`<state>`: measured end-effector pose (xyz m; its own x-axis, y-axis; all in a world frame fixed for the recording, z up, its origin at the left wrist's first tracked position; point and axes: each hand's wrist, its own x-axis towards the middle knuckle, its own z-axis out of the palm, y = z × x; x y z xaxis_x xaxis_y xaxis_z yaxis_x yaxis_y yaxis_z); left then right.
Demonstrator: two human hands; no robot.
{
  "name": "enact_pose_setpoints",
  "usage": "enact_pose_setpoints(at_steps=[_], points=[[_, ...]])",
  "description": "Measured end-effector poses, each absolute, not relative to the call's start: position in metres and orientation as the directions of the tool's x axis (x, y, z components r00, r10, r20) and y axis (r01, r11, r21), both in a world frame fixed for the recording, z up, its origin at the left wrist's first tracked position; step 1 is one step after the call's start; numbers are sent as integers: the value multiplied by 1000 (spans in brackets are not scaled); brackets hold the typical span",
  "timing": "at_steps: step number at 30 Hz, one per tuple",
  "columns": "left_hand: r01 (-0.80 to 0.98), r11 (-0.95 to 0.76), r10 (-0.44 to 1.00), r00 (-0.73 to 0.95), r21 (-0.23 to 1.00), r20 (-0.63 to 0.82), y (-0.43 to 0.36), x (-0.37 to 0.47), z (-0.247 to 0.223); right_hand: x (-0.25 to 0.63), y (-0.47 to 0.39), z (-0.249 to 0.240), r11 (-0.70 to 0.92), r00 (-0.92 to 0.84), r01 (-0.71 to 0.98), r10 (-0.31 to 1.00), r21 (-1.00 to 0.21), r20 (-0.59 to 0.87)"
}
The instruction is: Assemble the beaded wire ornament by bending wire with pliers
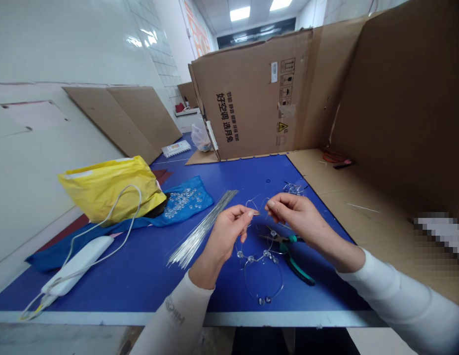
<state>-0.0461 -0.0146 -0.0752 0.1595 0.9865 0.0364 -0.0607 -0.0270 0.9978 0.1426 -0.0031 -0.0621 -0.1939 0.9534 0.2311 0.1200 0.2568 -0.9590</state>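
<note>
My left hand pinches a thin silvery wire between thumb and forefinger. Just to its right, my right hand has its fingertips pressed together on a fine wire end. Below both hands is a looped wire piece with clear crystal beads; whether it is joined to the wire in my fingers I cannot tell. Pliers with green and black handles lie under my right hand, their jaws partly behind the wire. A bundle of straight wires lies left of my left hand.
Loose clear beads rest on a blue cloth at the left. Beside them are a yellow bag and a white corded device. A small wire tangle lies beyond my right hand. Cardboard walls enclose the back and right.
</note>
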Motion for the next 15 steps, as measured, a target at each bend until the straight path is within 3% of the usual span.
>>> enact_pose_setpoints(at_steps=[7, 15], points=[[26, -34, 977, 210, 999, 28, -13, -49, -79, 146, -4, -61, 419, -239, 311, 903, -853, 356], [-83, 43, 972, 236, 996, -22, -11, -48, -78, 145, -2, -66, 461, -235, 330, 885, -824, 401]])
